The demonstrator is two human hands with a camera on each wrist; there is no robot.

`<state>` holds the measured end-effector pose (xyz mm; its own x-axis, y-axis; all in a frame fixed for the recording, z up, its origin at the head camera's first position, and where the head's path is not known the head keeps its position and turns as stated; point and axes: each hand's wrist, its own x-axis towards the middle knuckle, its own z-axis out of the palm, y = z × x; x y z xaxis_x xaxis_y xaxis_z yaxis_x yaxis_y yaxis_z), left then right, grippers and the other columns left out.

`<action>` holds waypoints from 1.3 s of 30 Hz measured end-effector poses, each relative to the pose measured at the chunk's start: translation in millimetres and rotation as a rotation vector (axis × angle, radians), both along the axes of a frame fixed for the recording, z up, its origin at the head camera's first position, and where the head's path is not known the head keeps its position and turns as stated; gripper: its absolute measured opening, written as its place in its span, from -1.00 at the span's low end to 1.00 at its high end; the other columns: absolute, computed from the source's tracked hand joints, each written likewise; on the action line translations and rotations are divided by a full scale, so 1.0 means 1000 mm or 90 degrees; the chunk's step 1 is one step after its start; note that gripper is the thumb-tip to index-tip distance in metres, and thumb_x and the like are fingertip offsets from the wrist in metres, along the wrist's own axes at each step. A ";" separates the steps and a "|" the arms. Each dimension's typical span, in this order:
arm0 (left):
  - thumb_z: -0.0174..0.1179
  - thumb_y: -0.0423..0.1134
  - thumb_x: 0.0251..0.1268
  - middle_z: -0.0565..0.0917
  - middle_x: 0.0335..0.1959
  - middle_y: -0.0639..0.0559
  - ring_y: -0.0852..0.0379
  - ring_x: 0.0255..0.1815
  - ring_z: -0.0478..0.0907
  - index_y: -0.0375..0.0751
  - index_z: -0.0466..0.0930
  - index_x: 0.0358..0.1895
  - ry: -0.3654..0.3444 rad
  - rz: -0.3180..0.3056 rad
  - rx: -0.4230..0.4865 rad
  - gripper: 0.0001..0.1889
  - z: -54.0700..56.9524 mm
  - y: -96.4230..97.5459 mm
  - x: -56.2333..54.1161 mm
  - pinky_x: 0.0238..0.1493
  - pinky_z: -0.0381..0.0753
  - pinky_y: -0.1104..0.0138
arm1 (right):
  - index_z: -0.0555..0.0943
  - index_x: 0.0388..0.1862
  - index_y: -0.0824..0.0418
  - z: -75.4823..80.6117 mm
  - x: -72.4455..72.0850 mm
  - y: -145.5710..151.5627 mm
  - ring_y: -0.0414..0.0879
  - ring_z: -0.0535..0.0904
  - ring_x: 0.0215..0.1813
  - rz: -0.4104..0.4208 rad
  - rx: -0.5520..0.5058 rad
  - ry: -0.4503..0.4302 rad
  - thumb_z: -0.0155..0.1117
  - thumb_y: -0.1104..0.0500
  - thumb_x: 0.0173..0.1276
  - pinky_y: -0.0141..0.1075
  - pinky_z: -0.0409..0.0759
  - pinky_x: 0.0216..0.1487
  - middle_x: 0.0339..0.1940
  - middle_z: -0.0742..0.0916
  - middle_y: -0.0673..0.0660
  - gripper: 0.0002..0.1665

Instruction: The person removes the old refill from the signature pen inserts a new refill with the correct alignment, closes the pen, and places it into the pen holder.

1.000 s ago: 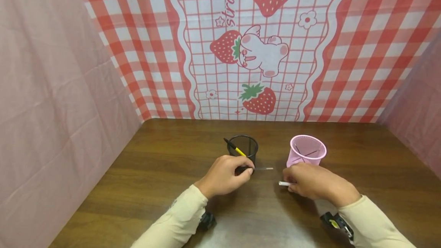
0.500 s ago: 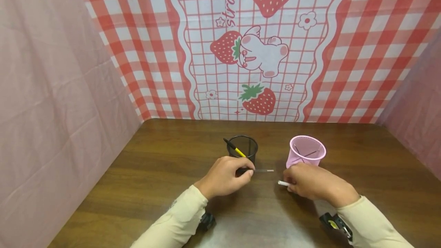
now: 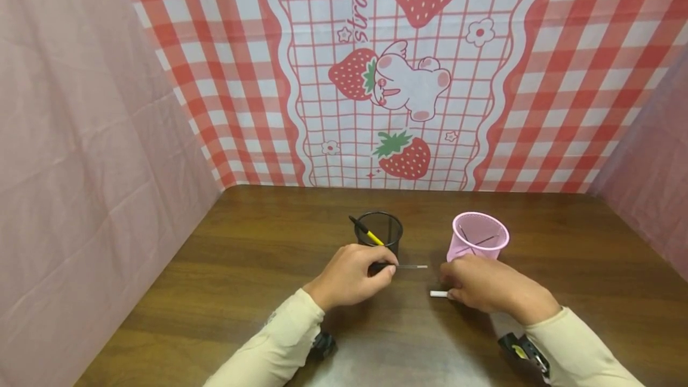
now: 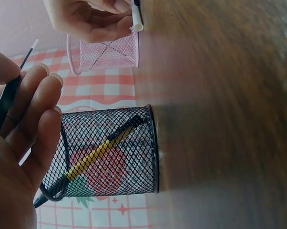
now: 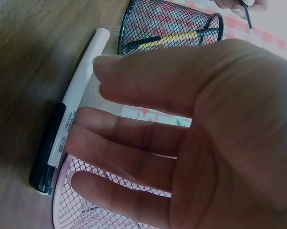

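Observation:
In the head view, my left hand (image 3: pixel 355 276) pinches a slim black stick-like tool (image 4: pixel 7 102) with a thin shaft and pale tip. It is held above the table in front of a black mesh pen cup (image 3: pixel 395 226). A pen with a yellow and black barrel (image 4: pixel 93 160) leans inside that cup. My right hand (image 3: pixel 491 285) is low in front of a pink mesh pen cup (image 3: pixel 457 249). Its thumb and fairly straight fingertips are against or just beside a white marker with a black cap (image 5: pixel 69 102), which lies on the table.
The brown wooden table (image 3: pixel 258 232) bears both cups, with a gap between them. Thin dark lines cross inside the pink cup. Red-and-white strawberry cloth (image 3: pixel 242 94) hangs behind, and a plain pink cloth (image 3: pixel 97 136) stands along the left side.
The marker's white end has shifted slightly left and toward me, and the marker lies more level across. My right fingers have moved slightly; my left hand dipped a little and then stayed still.

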<state>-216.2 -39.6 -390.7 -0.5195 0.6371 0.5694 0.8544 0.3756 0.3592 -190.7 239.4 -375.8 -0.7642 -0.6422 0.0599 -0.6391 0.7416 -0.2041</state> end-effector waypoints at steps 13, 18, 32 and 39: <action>0.22 -0.21 0.34 0.66 -0.42 0.25 0.35 -0.52 0.47 -0.07 0.72 -0.16 -0.012 0.000 -0.001 -0.87 0.000 0.000 -0.001 -0.37 0.43 0.52 | 0.58 -0.36 0.01 0.006 -0.001 -0.004 -0.36 0.41 -0.49 -0.035 -0.016 0.039 0.45 0.11 0.24 -0.28 0.45 -0.45 -0.53 0.54 -0.24 -0.83; 0.22 -0.20 0.34 0.68 -0.40 0.24 0.35 -0.50 0.49 -0.07 0.72 -0.16 -0.007 0.001 0.000 -0.87 0.000 0.000 -0.001 -0.36 0.45 0.51 | 0.62 -0.30 0.01 0.006 -0.003 -0.005 -0.40 0.46 -0.42 -0.027 -0.038 0.057 0.45 0.11 0.26 -0.29 0.51 -0.39 -0.46 0.60 -0.27 -0.87; 0.22 -0.20 0.32 0.69 -0.37 0.27 0.42 -0.43 0.50 0.00 0.71 -0.20 0.034 0.007 -0.012 -0.90 -0.002 0.001 -0.001 -0.31 0.51 0.48 | 0.60 -0.33 -0.09 0.018 0.006 -0.018 -0.42 0.44 -0.46 -0.036 -0.089 0.093 0.43 0.12 0.27 -0.33 0.46 -0.43 -0.51 0.53 -0.34 -0.86; 0.23 -0.18 0.33 0.71 -0.34 0.24 0.43 -0.42 0.51 -0.03 0.71 -0.19 0.031 0.005 -0.019 -0.90 -0.002 0.001 -0.001 -0.29 0.51 0.50 | 0.65 -0.22 -0.02 0.021 0.008 -0.022 -0.43 0.47 -0.41 -0.018 -0.124 0.085 0.41 0.16 0.31 -0.35 0.50 -0.37 -0.45 0.57 -0.33 -0.88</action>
